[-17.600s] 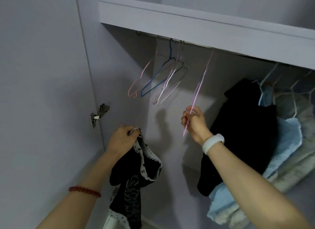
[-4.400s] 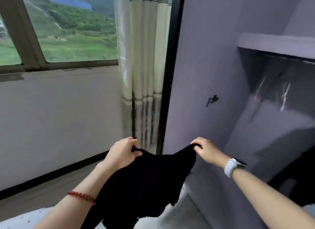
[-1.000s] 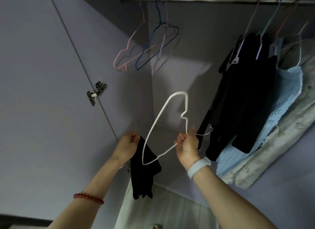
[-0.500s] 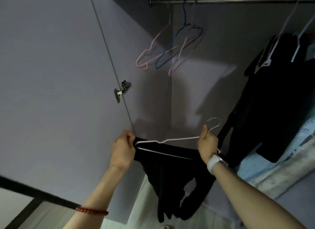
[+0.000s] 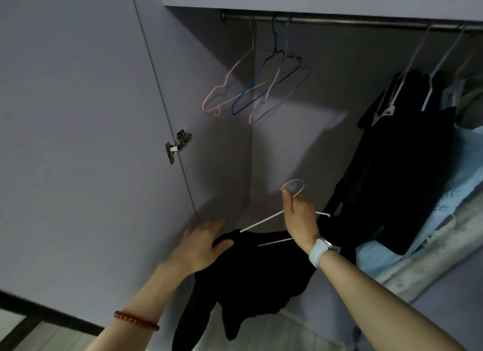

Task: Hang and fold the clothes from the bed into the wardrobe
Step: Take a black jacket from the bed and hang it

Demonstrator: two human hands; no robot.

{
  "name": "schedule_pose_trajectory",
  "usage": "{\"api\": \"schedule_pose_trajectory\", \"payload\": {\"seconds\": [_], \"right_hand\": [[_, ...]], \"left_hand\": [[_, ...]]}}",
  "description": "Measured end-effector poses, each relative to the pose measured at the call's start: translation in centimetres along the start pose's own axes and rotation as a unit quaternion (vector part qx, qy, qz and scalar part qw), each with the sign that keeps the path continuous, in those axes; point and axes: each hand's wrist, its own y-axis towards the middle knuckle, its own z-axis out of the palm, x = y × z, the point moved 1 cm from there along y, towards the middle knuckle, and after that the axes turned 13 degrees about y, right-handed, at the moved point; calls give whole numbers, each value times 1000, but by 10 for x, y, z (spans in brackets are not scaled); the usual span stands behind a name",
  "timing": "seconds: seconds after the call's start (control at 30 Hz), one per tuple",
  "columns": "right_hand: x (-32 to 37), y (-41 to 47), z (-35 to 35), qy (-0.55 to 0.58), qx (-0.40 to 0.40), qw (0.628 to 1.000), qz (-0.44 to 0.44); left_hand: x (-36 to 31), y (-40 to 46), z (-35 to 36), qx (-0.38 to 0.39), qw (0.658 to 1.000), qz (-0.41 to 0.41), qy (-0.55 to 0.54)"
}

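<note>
Head view, looking up into the open wardrobe (image 5: 222,167). The right hand (image 5: 300,217) was clamped on the neck of a white wire hanger (image 5: 264,224), fingers curled round it just below the hook, which stood up above the thumb. A black garment (image 5: 251,280) hung from that hanger, draped low in front of the wardrobe opening, between the two forearms; its lower end trailed down and left. The left hand (image 5: 201,246) lay with fingers straight and apart, thumb touching the garment's upper left shoulder; nothing gripped. The hanging rail (image 5: 339,20) ran across the top. Three bare hangers hung near its left end: pink (image 5: 222,89), blue (image 5: 261,89), lilac (image 5: 282,94). To the right, a dark garment (image 5: 407,167) and pale blue cloth (image 5: 444,201) hung on the rail. Door hinge (image 5: 177,146) was at left. Red bead bracelet (image 5: 136,320) was on the left wrist, white band (image 5: 320,251) on the right.
</note>
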Motion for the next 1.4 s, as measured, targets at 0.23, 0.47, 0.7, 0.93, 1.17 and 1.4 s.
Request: {"api": "schedule_pose_trajectory", "payload": {"seconds": [0.23, 0.47, 0.7, 0.93, 1.17, 1.4], "right_hand": [[-9, 3, -16, 96, 129, 987, 28], [-3, 22, -29, -73, 252, 963, -59], [9, 47, -23, 88, 73, 993, -25], [-23, 68, -56, -5, 19, 997, -79], [-3, 61, -58, 5, 35, 995, -93], [23, 47, -47, 87, 86, 989, -79]], "left_hand": [[-2, 3, 7, -135, 991, 17, 2], [33, 16, -10, -173, 984, 18, -46], [49, 13, -12, -185, 907, -145, -349], [74, 27, -16, -265, 884, -274, -270], [37, 43, -35, -344, 922, -69, -165], [-1, 61, -30, -364, 919, 53, -139]]}}
